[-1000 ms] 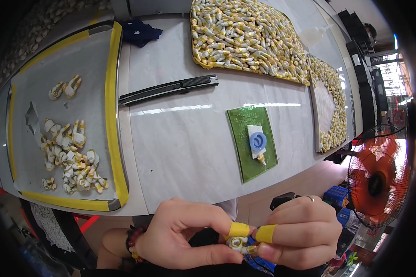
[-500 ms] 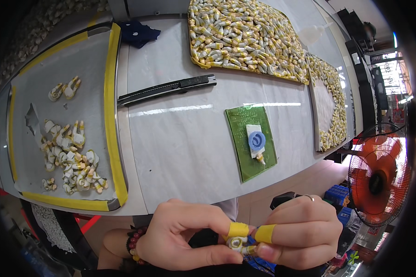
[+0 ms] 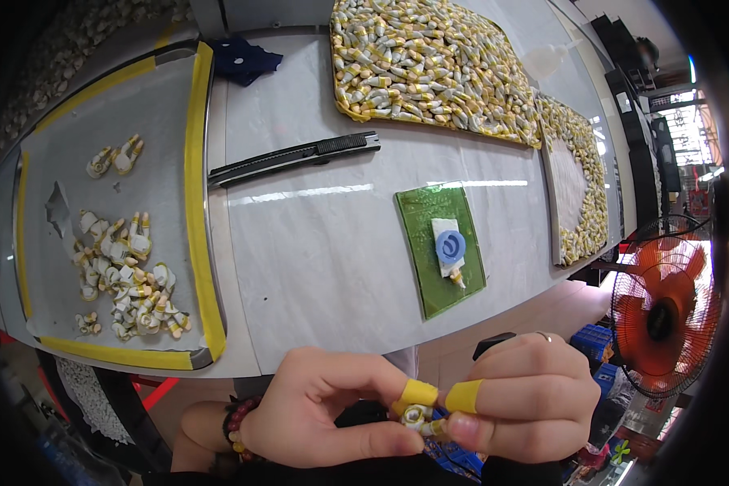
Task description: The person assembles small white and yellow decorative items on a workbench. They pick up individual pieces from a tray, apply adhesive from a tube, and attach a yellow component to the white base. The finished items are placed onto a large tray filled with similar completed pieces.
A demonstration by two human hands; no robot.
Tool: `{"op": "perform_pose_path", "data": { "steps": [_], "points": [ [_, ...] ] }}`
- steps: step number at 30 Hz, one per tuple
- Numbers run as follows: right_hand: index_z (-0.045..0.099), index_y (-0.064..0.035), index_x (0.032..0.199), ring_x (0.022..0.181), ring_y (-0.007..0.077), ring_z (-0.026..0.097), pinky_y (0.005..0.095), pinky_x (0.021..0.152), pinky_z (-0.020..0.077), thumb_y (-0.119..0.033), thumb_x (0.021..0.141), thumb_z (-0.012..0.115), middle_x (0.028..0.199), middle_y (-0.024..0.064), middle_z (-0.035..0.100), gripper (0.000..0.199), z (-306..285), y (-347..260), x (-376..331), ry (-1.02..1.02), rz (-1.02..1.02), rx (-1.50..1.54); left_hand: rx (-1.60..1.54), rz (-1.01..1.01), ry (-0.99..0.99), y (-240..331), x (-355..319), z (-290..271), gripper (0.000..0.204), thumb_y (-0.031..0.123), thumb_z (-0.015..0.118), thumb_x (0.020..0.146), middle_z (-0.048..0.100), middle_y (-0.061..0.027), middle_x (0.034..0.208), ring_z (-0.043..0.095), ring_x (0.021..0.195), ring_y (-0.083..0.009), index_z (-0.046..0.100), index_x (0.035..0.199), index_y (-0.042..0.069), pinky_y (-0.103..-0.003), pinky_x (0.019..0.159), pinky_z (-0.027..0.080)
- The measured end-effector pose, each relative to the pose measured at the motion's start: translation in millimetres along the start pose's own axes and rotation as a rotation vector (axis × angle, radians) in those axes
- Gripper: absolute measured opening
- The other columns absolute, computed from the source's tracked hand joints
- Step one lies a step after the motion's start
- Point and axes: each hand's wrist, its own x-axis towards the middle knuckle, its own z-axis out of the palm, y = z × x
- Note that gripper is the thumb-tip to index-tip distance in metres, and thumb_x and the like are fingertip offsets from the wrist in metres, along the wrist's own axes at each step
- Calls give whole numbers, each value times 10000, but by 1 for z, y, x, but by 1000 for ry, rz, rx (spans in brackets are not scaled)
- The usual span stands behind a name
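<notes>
Over the table's front edge, my left hand (image 3: 324, 413) pinches a small white piece with yellow-gold trim (image 3: 415, 415) between its thumb and taped forefinger. From the other side, my right hand (image 3: 530, 397) is closed, its thumb and taped forefinger gripping the lower right end of that piece. Yellow tape wraps both forefinger tips, and the fingers hide much of the piece. Beyond the hands lies a green rectangular plate (image 3: 431, 279) bearing a white strip, a round blue mould-like part (image 3: 449, 246) and a small white-and-yellow piece (image 3: 457, 278).
At left, a grey tray edged in yellow tape (image 3: 198, 162) carries several similar pieces (image 3: 142, 292). A black utility knife (image 3: 300, 158) lies beside it. Trays packed with small pieces (image 3: 429, 65) stand at the back and right. An orange fan (image 3: 664, 316) stands beyond the table.
Both taped forefingers have shifted slightly upward, and the held piece has turned and risen a little between them. The things on the table have stayed put.
</notes>
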Motion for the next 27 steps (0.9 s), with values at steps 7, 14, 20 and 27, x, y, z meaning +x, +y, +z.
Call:
{"op": "perform_pose_path", "data": {
  "steps": [7,14,20,27],
  "points": [
    [630,-69,849,563,142,532,242,484,421,-230,759,751,725,51,611,221,3,9,3,151,59,-98,-391,-408,71,9,6,1,580,373,734,775,658,-114,881,639,809,-163,571,1061,-105,-310,771,512],
    [666,11,861,609,198,556,273,559,417,-62,724,712,734,78,617,162,-22,21,-10,317,278,-340,-487,-306,-170,-3,2,-13,486,354,573,926,633,-52,967,590,846,-69,541,1217,-34,-211,761,469],
    [649,-12,993,688,87,572,213,573,399,-90,818,647,789,60,641,192,-110,76,-58,223,839,-776,-491,-327,-123,0,1,-15,497,358,625,879,642,-80,894,613,822,-128,557,1156,-49,-280,775,492],
    [646,11,1009,672,150,611,295,628,488,-68,753,671,814,113,665,269,-153,157,-127,25,1040,-655,-442,-135,-43,0,-11,-19,483,301,716,819,652,-179,920,659,860,-243,581,1066,-91,-333,773,537]
  ]
}}
